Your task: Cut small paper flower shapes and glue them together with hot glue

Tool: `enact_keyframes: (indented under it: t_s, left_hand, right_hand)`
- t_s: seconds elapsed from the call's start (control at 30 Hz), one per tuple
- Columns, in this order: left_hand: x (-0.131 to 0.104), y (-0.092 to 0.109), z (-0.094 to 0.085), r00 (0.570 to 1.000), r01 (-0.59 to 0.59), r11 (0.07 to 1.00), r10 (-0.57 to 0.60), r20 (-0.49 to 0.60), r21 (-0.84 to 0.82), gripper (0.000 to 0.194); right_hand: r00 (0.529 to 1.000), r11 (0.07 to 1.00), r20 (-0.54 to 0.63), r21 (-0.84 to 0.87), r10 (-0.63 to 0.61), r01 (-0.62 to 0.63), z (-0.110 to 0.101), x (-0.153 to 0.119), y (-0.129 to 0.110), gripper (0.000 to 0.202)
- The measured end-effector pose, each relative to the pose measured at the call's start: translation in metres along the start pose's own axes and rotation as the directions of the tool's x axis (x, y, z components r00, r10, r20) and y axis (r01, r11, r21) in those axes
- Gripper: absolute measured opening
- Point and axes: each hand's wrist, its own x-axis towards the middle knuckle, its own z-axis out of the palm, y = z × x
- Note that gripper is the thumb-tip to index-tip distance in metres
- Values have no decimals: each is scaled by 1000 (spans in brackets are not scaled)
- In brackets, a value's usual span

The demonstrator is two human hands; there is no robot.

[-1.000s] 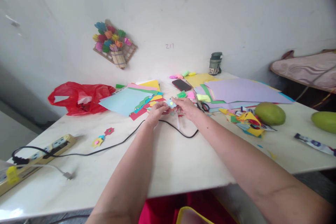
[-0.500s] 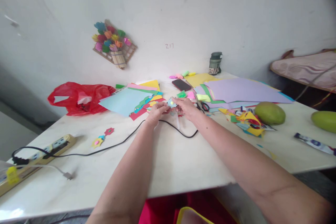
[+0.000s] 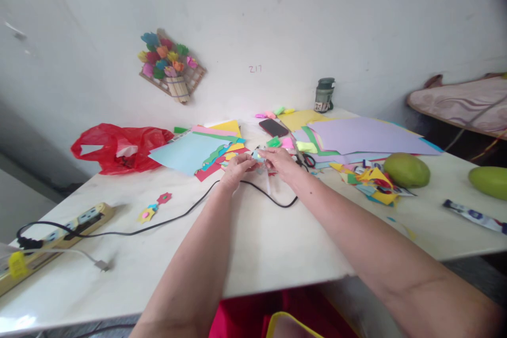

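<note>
A small light blue paper flower (image 3: 256, 156) with a yellow centre is pinched between my two hands above the middle of the table. My left hand (image 3: 236, 170) grips its left edge with closed fingers. My right hand (image 3: 282, 164) holds it from the right, the thumb lying over part of the flower. Just behind are a green clay lump (image 3: 273, 142) and a pink one (image 3: 287, 143). Black-handled scissors (image 3: 308, 160) lie beside my right hand, partly hidden by it. Two finished paper flowers, a red one (image 3: 164, 198) and a yellow one (image 3: 147, 215), rest to the left.
Coloured paper sheets (image 3: 364, 134) and a phone (image 3: 273, 128) lie toward the wall. A red plastic bag (image 3: 119, 161) and a power strip (image 3: 91, 219) are at left; its black cable (image 3: 190, 208) crosses below my hands. Paper scraps (image 3: 376, 182) and a green mango (image 3: 406, 170) sit at right.
The flower has tilted slightly between my fingers. My right thumb and fingers have shifted a little left, covering more of its yellow centre.
</note>
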Motion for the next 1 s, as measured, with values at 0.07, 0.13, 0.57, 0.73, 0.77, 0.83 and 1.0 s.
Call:
enact_keyframes:
  t_s: [0.07,0.13,0.57,0.73,0.77,0.83,1.0]
  left_hand:
    - [0,-1,-1,1000,-6,1000,6,-4,-9,24]
    - [1,-1,-2,1000,-10,1000,10,-4,-5,23]
    - [3,-4,-4,999,-34,998,34,-1,59,22]
    - [3,-5,-5,999,-32,999,32,-1,28,22]
    - [3,-5,-5,999,-38,999,38,6,25,21]
    - [3,-5,-5,999,-49,999,49,16,24,21]
    - [3,-5,-4,998,-61,998,61,11,21,21]
  right_hand:
    - [1000,1000,8,-9,16,-16,-1,0,0,38]
    - [999,999,36,-35,16,-14,-2,-1,-1,38]
    - [998,1000,51,10,29,-29,-1,-1,-3,33]
    - [996,998,89,-64,15,-10,-4,-1,-3,35]
    - [996,997,85,-82,10,-3,-4,0,-4,35]
    - [998,994,70,-106,7,0,-4,0,-3,35]
    - [999,991,39,-129,-11,16,-3,4,1,33]
